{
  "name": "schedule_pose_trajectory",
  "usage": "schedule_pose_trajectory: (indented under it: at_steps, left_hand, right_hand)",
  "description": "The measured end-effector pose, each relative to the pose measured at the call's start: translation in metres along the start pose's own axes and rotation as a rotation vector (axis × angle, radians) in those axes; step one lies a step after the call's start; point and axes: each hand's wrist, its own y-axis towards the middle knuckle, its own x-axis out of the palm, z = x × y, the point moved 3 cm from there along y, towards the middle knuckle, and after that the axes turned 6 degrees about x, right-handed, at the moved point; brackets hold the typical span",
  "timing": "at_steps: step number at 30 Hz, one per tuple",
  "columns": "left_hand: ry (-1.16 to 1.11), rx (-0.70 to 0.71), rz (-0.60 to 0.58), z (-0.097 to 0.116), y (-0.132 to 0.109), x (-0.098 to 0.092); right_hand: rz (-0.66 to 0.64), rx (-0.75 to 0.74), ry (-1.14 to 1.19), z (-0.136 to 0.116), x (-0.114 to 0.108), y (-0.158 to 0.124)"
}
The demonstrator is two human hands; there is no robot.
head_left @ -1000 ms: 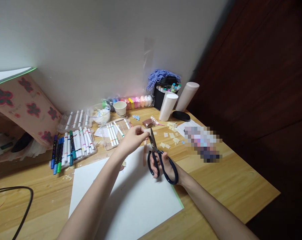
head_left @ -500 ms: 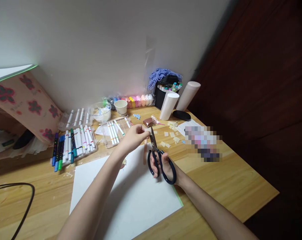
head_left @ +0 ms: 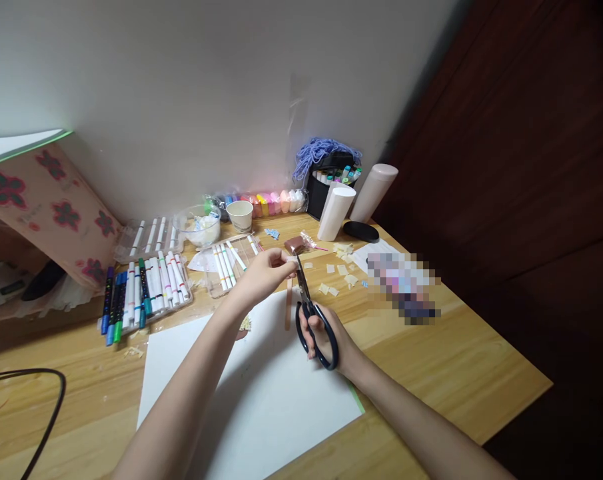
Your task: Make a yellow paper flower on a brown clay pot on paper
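Note:
My right hand point(head_left: 326, 333) grips a pair of scissors point(head_left: 304, 287) by the black handles, fingers through the loops. Their blades point away from me and meet the fingers of my left hand point(head_left: 271, 268). Pinched in that left hand is a small pale piece of paper point(head_left: 292, 259), mostly hidden by the fingers. Below both hands lies a white sheet point(head_left: 281, 393), with a flat wooden stick point(head_left: 288, 305) on its far part. A small clump of cream bits point(head_left: 246, 323) shows beside my left forearm.
Cream paper squares point(head_left: 334, 291) lie scattered right of the scissors. Markers point(head_left: 156, 283) and clear cases stand at left. Behind are a paper cup point(head_left: 240, 217), a brown packet point(head_left: 295, 245), a white cylinder point(head_left: 336, 213) and a black marker holder point(head_left: 319, 197). A black cable point(head_left: 61, 400) curves at left.
The scissor handles have come closer together and the blades have closed further at the paper piece. My left hand keeps its pinch, almost in place. The view has shifted slightly.

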Motion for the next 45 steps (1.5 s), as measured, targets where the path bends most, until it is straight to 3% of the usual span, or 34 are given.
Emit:
schedule_pose_trajectory:
  at_steps: [7, 13, 33, 45]
  left_hand:
    - [0.051, 0.061, -0.054, -0.001, -0.001, 0.002]
    - [0.164, 0.098, -0.053, 0.006, -0.004, 0.0]
    - [0.15, 0.11, -0.049, 0.004, -0.003, 0.001]
    - [0.154, 0.093, -0.034, 0.002, -0.002, 0.0]
  right_hand:
    - [-0.067, -0.038, 0.082, 0.0, 0.005, -0.001]
    - [-0.109, 0.037, 0.176, -0.005, 0.007, -0.002]
    - [-0.019, -0.052, 0.041, -0.001, 0.003, -0.002]
    - [-0.084, -0.061, 0.083, -0.003, 0.009, -0.004]
